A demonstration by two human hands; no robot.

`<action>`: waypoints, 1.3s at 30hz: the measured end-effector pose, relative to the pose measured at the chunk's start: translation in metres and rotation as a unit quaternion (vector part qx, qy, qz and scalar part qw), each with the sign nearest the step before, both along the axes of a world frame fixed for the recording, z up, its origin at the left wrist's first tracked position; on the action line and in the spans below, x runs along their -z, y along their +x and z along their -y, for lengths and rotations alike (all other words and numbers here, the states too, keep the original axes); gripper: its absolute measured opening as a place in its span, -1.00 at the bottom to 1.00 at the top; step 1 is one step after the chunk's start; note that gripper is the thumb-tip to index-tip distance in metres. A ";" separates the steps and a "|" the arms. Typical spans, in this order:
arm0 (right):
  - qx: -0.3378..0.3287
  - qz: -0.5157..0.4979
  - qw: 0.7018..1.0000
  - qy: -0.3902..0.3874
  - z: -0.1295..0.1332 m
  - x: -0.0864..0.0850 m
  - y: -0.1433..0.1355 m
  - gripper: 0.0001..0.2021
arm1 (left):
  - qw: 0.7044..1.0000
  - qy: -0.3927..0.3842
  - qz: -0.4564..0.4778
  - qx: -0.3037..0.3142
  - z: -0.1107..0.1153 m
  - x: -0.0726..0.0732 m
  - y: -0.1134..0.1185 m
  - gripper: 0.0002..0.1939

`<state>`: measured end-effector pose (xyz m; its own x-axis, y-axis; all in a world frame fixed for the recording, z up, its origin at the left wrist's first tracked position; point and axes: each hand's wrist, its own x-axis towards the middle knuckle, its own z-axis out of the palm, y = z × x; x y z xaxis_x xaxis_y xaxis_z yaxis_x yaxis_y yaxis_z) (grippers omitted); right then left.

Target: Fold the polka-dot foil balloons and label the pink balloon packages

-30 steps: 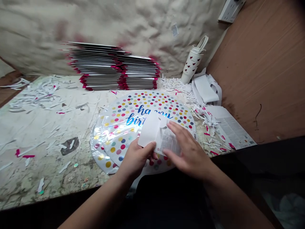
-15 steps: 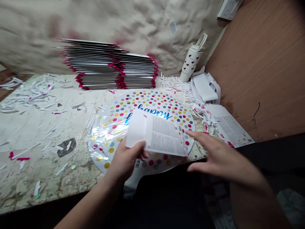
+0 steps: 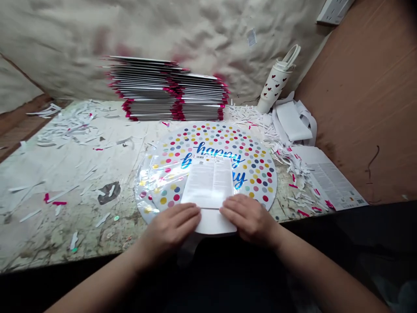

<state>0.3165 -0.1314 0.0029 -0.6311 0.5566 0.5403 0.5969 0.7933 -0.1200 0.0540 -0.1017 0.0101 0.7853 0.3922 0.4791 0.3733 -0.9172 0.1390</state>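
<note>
A white printed card (image 3: 208, 180) with a blank flap at its near end lies over a flat, dotted foil balloon (image 3: 257, 152) lettered in blue, with "happy" legible. On the left side of the card's fold my left hand (image 3: 177, 224) is closed, its fingertips on the card. My right hand (image 3: 249, 217) grips the opposite side, fingers curled over the fold. Both thumbs are mostly hidden. The card covers part of the blue lettering. Near the table edge, the balloon's tail hangs down in shadow.
Two stacks of folded cards with pink edges (image 3: 172, 93) stand against the papered wall. A white tumbler with hearts (image 3: 273, 87) leans at the back right. Another printed card (image 3: 335, 178) lies right, by a wooden panel. Paper scraps (image 3: 78, 121) litter the table (image 3: 130, 200).
The card has turned upright before me and come down over the balloon's near part. My right hand, open and apart before, now holds its right side. The view has shifted slightly left.
</note>
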 end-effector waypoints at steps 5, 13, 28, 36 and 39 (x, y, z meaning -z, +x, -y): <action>0.033 0.070 0.996 -0.037 0.031 0.016 -0.008 -0.74 | 0.999 -0.040 -0.023 -0.007 0.025 0.025 0.012 -0.78; 0.194 0.021 0.933 -0.303 -0.002 -0.001 -0.015 -0.83 | 0.922 -0.322 -0.076 -0.199 -0.003 0.002 0.033 -0.83; 0.134 0.236 0.962 0.014 -0.013 -0.021 -0.041 -0.65 | 0.834 -0.480 0.051 -0.267 0.003 -0.016 -0.012 -0.68; 0.087 0.061 0.980 0.166 -0.015 -0.033 -0.057 -0.77 | 0.492 -0.731 0.427 -0.205 0.000 -0.023 0.036 -0.79; 0.094 0.051 0.982 0.154 -0.014 -0.029 -0.060 -0.78 | 0.365 -0.756 0.500 -0.210 -0.009 -0.023 0.045 -0.94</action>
